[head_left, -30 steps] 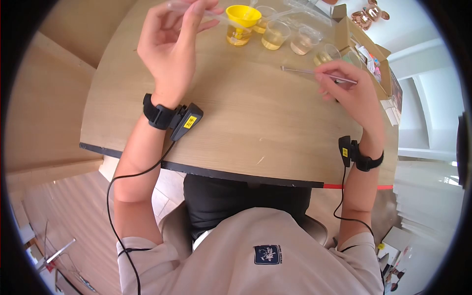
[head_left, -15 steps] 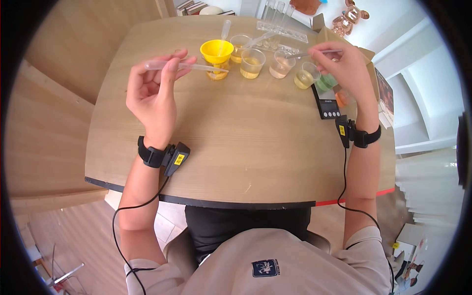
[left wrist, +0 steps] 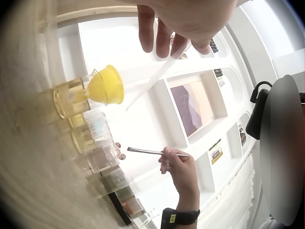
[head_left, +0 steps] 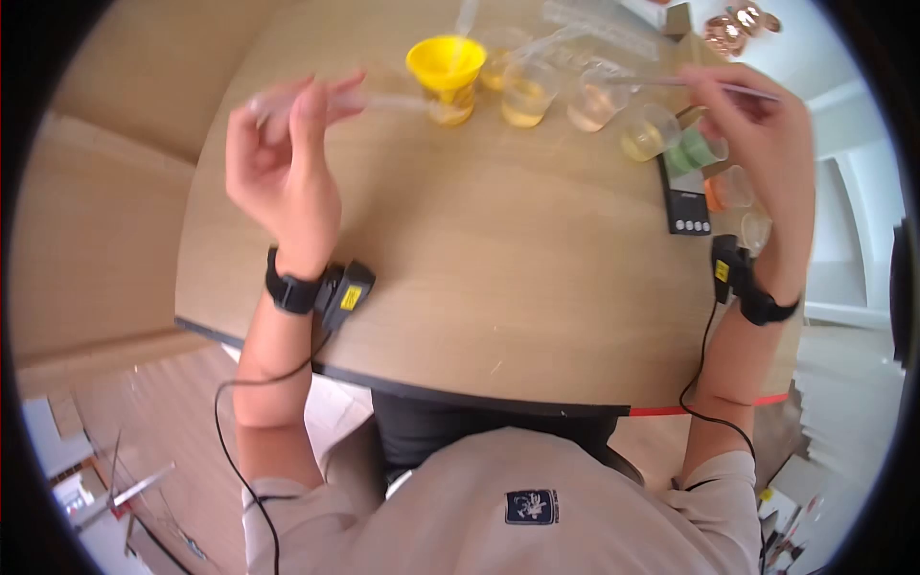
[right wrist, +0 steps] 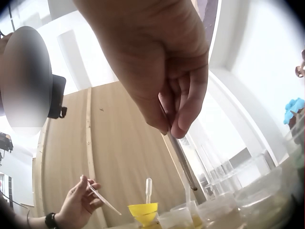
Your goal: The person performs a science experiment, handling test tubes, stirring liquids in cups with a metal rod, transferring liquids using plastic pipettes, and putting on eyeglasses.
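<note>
Pipette [head_left: 388,103] and rod [head_left: 647,82] held up over the worktop [head_left: 460,249].
In the head view, the left hand [head_left: 287,182] has its grip closed on the pipette, thumb against fingers, tip towards the yellow funnel [head_left: 447,59]; the right hand [head_left: 757,125] has its grip closed on the rod, above small cups of coloured liquid. The green cup [head_left: 698,149] is at the scale [head_left: 686,206], the orange cup [head_left: 728,187] just beside it. In the left wrist view, the pipette slants down from the fingers, apart from the funnel; the rod is well apart from it. In the right wrist view, thumb and fingertips pinch the rod, which slants down; a second pipette [right wrist: 148,190] stands upright in the funnel.
</note>
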`<state>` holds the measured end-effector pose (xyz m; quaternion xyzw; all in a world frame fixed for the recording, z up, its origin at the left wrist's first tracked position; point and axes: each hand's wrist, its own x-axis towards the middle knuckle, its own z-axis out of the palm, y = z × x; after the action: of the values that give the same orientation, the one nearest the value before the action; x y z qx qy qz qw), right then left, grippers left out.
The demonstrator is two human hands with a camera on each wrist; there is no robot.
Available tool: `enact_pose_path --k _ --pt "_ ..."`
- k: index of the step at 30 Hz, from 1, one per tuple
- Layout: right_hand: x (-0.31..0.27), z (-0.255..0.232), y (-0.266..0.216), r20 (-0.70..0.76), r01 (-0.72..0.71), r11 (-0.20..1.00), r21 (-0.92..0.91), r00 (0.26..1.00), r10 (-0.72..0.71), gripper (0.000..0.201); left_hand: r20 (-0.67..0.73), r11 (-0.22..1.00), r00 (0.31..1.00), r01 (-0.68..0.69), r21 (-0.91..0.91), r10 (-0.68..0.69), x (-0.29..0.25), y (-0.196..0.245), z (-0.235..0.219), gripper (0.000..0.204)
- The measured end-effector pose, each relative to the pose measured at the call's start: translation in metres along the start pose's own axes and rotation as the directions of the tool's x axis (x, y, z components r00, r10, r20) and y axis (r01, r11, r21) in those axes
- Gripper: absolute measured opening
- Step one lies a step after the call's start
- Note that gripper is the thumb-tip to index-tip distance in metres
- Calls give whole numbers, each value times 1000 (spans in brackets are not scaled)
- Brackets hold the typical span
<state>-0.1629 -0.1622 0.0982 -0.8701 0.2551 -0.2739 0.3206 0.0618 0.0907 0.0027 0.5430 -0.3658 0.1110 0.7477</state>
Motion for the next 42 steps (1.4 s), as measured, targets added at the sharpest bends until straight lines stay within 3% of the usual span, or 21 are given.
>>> enact_pose_path --k 1,4,5,6,8,11,15,17,18,20,23,24,25,27,29,33,36,38,39,41,42 --pt "-4 1 -8 41 -4 1000 15 999 4 16 -17 999 1000 24 33 -23 -1 0 -3 12" --pt "-27 6 -30 115 -19 997 74 993 10 15 80 990 988 -130 -46 133 5 -11 -6 13" --pt "-36 14 -37 311 115 989 90 940 -138 11 76 992 989 -126 -32 128 4 -9 -7 13" --pt "-42 24 -41 486 239 962 130 830 -272 10 66 993 992 -110 48 107 3 -6 -6 16" --pt "-50 49 -40 625 340 914 223 670 -402 16 56 988 995 -92 121 86 3 -6 -6 19" --pt "-59 80 -36 672 330 910 251 618 -409 16 80 987 990 -125 102 117 5 -9 -9 19" --pt "-59 94 -35 617 327 915 236 677 -401 21 47 994 993 -105 6 105 4 -14 -10 13" --pt "-55 93 -31 507 405 912 70 772 -382 18 44 996 996 -77 -43 78 4 -17 -11 8" --pt "-55 89 -32 513 408 910 67 769 -382 18 45 992 993 -105 -73 108 4 -19 -9 8" --pt "-53 80 -36 482 125 978 165 855 -191 15 32 985 989 -140 -103 144 6 -21 -8 8" --pt "-53 66 -40 486 116 988 98 861 -149 14 36 982 992 -111 -151 118 5 -16 -4 8" --pt "-53 64 -46 483 132 987 93 861 -161 14 15 985 999 -39 -167 42 4 -10 -1 8" --pt "-55 61 -51 544 157 983 92 820 -181 15 -3 982 999 36 -185 -37 3 -7 -1 8" --pt "-57 64 -56 601 172 981 89 776 -190 16 22 974 1000 18 -227 -14 7 -15 -5 9" --pt "-57 82 -57 713 229 973 43 675 -190 18 65 979 997 -20 -201 34 5 -18 -7 8" --pt "-43 118 -48 613 175 958 226 739 -279 20 -3 972 998 -68 -225 69 6 -7 -2 8" --pt "-32 119 -46 519 182 964 196 814 -259 21 10 962 998 56 -267 -55 7 2 -3 8" --pt "-32 106 -40 439 263 961 -90 876 -199 19 46 966 984 177 -189 -171 6 2 -6 8" --pt "-34 98 -35 435 263 960 -101 879 -195 19 47 964 984 176 -199 -170 6 0 -7 8" --pt "-40 78 -23 398 509 794 -333 839 -371 17 63 974 988 152 -168 -144 6 -6 -8 9" --pt "-45 68 -21 399 511 789 -341 839 -370 17 59 973 988 150 -177 -142 6 -5 -7 9"
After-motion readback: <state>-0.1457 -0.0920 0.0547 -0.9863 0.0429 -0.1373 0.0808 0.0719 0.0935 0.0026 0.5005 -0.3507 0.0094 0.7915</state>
